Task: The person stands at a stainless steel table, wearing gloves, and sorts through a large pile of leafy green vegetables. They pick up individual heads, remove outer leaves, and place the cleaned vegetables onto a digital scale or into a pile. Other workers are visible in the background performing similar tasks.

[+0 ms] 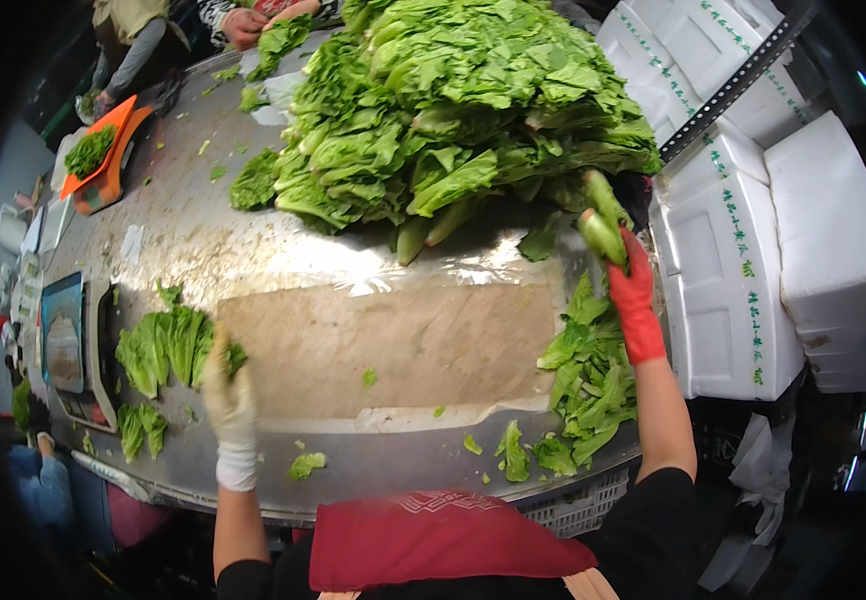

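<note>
My left hand (pixel 230 397), in a pale glove, is beside a small group of lettuce heads (pixel 166 341) at the left of the metal table; its far fingers overlap the leaves, and whether it grips them I cannot tell. My right hand (pixel 631 289), in a red rubber glove, is closed on a head of leafy lettuce (pixel 602 234), its cut stem pointing up and left. A large pile of lettuce heads (pixel 470 112) rises beyond both hands. Between them lies a flat brown sheet (pixel 395 352) with small leaf scraps on it. Loose leaves (pixel 590 382) are heaped below my right hand.
White foam boxes (pixel 733 277) are stacked along the right, beside a perforated metal post (pixel 733 82). A scale (pixel 95 352) stands at the left, with an orange tray (pixel 102 146) of greens farther back. Other people work at the far side; another person is at lower left.
</note>
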Motion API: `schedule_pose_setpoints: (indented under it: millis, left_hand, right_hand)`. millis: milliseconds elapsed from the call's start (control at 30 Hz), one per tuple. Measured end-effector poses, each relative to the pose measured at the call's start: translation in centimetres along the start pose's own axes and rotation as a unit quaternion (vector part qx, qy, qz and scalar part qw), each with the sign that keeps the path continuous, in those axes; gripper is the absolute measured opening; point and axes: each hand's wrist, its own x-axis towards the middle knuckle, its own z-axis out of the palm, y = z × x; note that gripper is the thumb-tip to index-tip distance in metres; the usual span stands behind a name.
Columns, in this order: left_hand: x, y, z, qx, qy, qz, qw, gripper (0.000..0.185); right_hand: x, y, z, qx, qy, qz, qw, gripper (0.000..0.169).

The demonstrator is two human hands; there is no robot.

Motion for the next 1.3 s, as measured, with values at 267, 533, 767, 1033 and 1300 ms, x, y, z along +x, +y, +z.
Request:
schedule_pose_setpoints:
  millis: [267, 533, 767, 1033, 1300]
  left_hand:
    - [0.7, 7.6, 7.3, -0.234, -0.270, -0.040, 0.933, 0.071]
    - [-3.4, 2.2, 11.2, -0.059, -0.154, 0.001, 0.986, 0.045]
    - [-3.7, 3.3, 7.2, -0.652, -0.172, -0.373, 0.637, 0.035]
    - [-7.3, 6.2, 8.6, -0.604, -0.161, -0.353, 0.696, 0.035]
    - [-7.8, 6.6, 8.0, -0.531, -0.132, -0.308, 0.778, 0.034]
  right_hand:
    - [-3.5, -17.9, 6.1, -0.019, -0.287, -0.365, 0.886, 0.048]
    - [-4.3, -20.7, 3.3, -0.002, -0.377, -0.216, 0.901, 0.069]
    - [-11.4, -24.6, 2.7, 0.341, -0.271, 0.198, 0.878, 0.022]
    - [-14.2, -28.1, 9.5, 0.488, -0.311, 0.424, 0.696, 0.041]
    - [-14.0, -28.6, 8.4, 0.395, -0.311, 0.402, 0.765, 0.030]
